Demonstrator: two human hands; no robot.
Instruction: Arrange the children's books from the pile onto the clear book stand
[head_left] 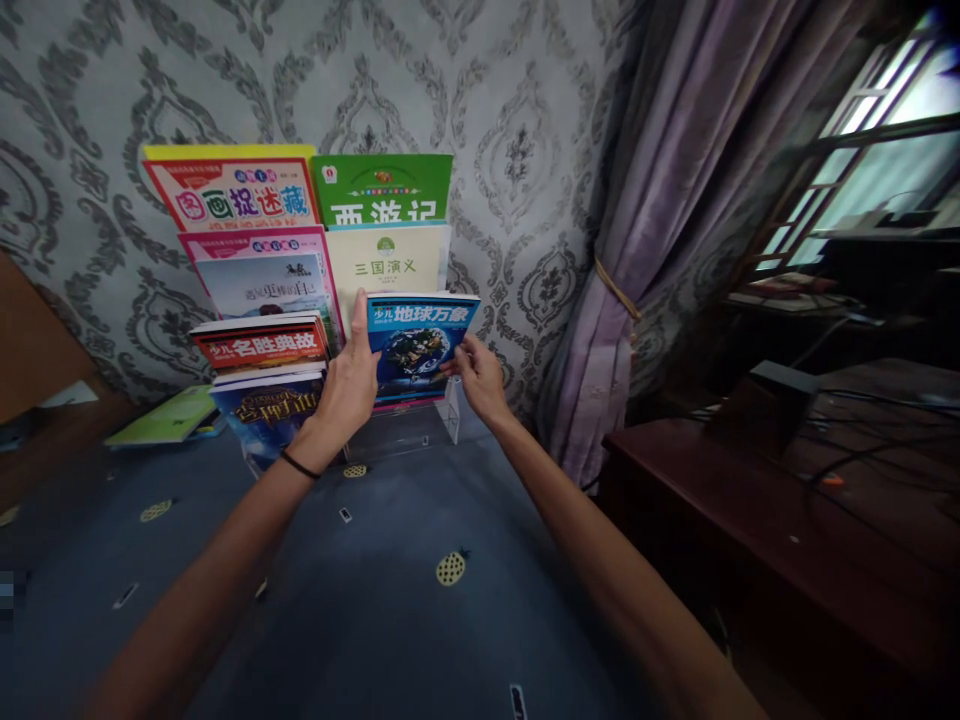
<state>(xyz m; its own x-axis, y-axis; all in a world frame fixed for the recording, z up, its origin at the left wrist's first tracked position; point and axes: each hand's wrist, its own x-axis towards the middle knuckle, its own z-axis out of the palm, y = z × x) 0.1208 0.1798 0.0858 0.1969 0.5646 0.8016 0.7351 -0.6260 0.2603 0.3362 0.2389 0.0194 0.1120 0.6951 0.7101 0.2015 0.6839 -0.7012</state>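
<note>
A blue book (416, 350) with a globe on its cover stands upright between my hands, at the front right of a clear tiered book rack (390, 435). My left hand (351, 380) grips its left edge, index finger pointing up. My right hand (478, 375) pinches its right edge. Behind it rise a cream book (386, 262) and a green book (386, 185). In the left column stand a red-and-pink book (240, 190), a pale book (262, 285), a red-covered book (259, 345) and a dark blue book (270, 410), partly covered by my left hand.
The rack stands on a dark blue cloth (360, 610) with pineapple prints, against patterned wallpaper (517, 130). A green book (169, 415) lies flat at the left. On the right are a tied purple curtain (600, 350) and a dark red desk (697, 500) with cables.
</note>
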